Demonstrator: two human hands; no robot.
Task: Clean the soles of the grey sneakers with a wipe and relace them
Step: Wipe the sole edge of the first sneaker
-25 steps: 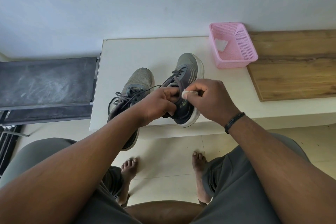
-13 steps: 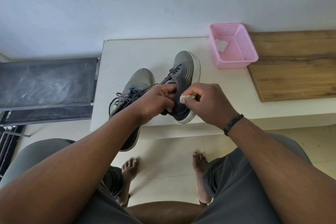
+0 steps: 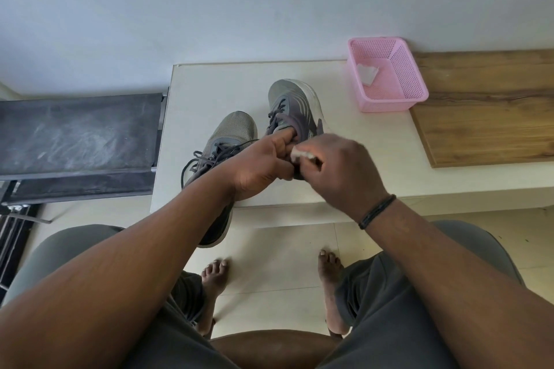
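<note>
- On the pale table (image 3: 209, 90), the right sneaker (image 3: 295, 105) is gripped at its collar by the left hand (image 3: 263, 165), fingers hooked inside; its heel is hidden behind both hands.
- The right hand (image 3: 338, 171), slightly blurred, pinches a white wipe (image 3: 301, 154) beside the shoe.
- The left sneaker (image 3: 230, 135) lies partly under the left forearm, its heel past the table edge.
- A pink basket (image 3: 389, 99) holds a white scrap.

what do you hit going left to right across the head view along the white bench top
dark mat → laced grey sneaker → left hand → right hand holding the wipe → pink basket → wooden board
</note>
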